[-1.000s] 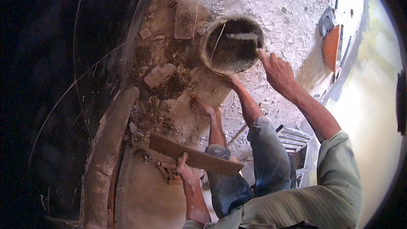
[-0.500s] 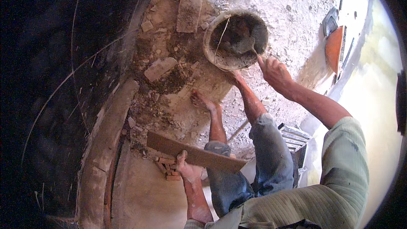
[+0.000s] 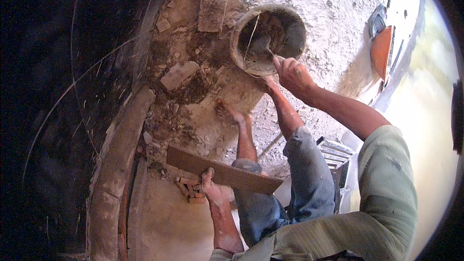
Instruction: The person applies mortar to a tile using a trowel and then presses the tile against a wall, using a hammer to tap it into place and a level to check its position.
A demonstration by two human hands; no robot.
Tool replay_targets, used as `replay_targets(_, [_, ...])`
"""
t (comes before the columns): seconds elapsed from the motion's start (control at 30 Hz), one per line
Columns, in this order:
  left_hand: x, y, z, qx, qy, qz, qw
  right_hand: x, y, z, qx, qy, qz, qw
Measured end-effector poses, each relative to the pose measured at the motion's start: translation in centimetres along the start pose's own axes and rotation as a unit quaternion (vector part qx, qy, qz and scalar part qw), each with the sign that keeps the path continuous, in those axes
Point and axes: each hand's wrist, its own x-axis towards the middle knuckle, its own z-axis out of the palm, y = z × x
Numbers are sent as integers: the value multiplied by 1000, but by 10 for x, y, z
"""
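Note:
A round grey bucket (image 3: 301,25) with a thin pale handle lying across its mouth stands on the dusty ground. Inside it is grey, wet-looking mortar (image 3: 261,61). My right hand (image 3: 296,78) is closed round the handle of a trowel (image 3: 264,46), whose blade dips into the bucket and touches the mortar. Lower down, my left hand (image 3: 216,191) grips a long, flat brown board (image 3: 229,174) by its near edge, thumb on top. The board lies across in front of my left knee, and nothing shows on its upper face. The fingers beneath it are hidden.
Loose bricks (image 3: 179,76) and rubble lie left of the bucket. A curved ledge (image 3: 112,164) runs along the left beside a dark area. Small red bricks (image 3: 191,191) lie past the board. An orange pan-like object (image 3: 382,52) leans at the right; a metal rack (image 3: 334,153) stands by my leg.
My right hand has moved left with the trowel, its blade shifting further toward the bucket's middle. My left hand and the board stay nearly where they were.

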Motion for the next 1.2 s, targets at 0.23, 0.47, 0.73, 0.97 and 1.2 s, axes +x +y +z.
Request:
replay_targets(0.23, [-1, 12, -4, 81, -6, 31, 996, -65, 46, -59, 189, -131, 28, 973])
replay_targets(0.47, [3, 0, -8, 321, -30, 202, 925, -64, 32, -83, 165, -161, 27, 973])
replay_targets(0.73, [8, -2, -6, 270, -14, 174, 947, 14, 6, -22, 352, -163, 185, 903])
replay_targets(0.97, [18, 5, -15, 2, -6, -31, 1000, 16, 51, -63, 285, -144, 156, 935])
replay_targets(1.2, [18, 10, -4, 59, 11, -12, 998, 31, 44, -31, 262, -91, 184, 943])
